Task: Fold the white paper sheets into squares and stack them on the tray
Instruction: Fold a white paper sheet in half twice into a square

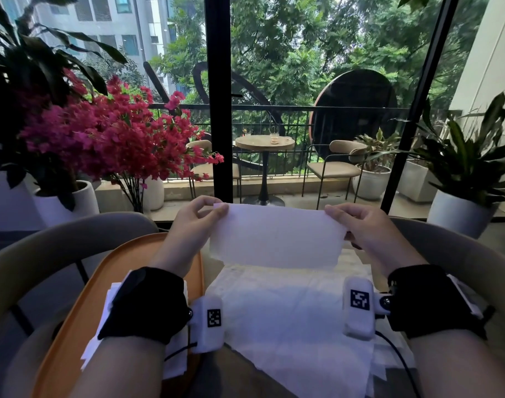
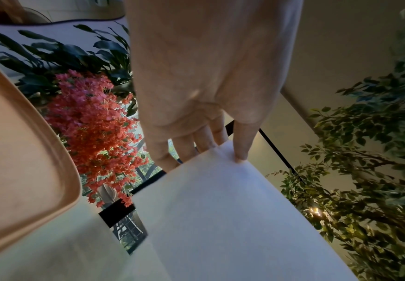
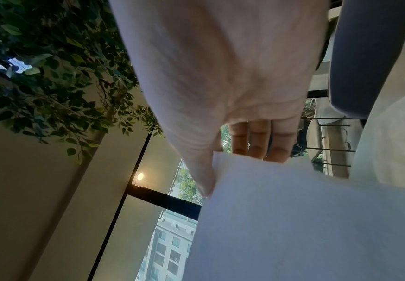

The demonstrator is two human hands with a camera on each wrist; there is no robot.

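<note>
White sheet held wide between both hands, long axis left to right

White paper sheet [image 1: 277,235] up in the air above the table, stretched between two pinches. Left hand [image 1: 192,225] nips the top left corner between thumb and fingertips; left wrist view confirms thumb on the near face, other fingers [image 2: 184,150] behind. Right hand [image 1: 360,225] holds the top right corner the same way; right wrist view shows thumb on the near side, three fingers [image 3: 259,144] behind the paper

- Sheet looks already halved: wider than tall, lower edge hanging free just above the loose unfolded sheets [image 1: 297,311] lying flat under the wrists
- Long axis runs hand to hand, left to right. Each hand sits at one end of it, so neither is nearer; they are matched
- Judgement: next fold to reach a square should carry one short end across to the other, i.e. one hand travels along the long axis toward its partner. Corners must meet or the square comes out skewed
- Orange tray [image 1: 82,297] lies to the left, under and beside the left forearm, with some white folded pieces [image 1: 107,326] on it, partly hidden by the wrist strap. Left hand is the nearer one for the drop-off
- Paper looks thin and limp; likely to sag once one corner is let go
</note>
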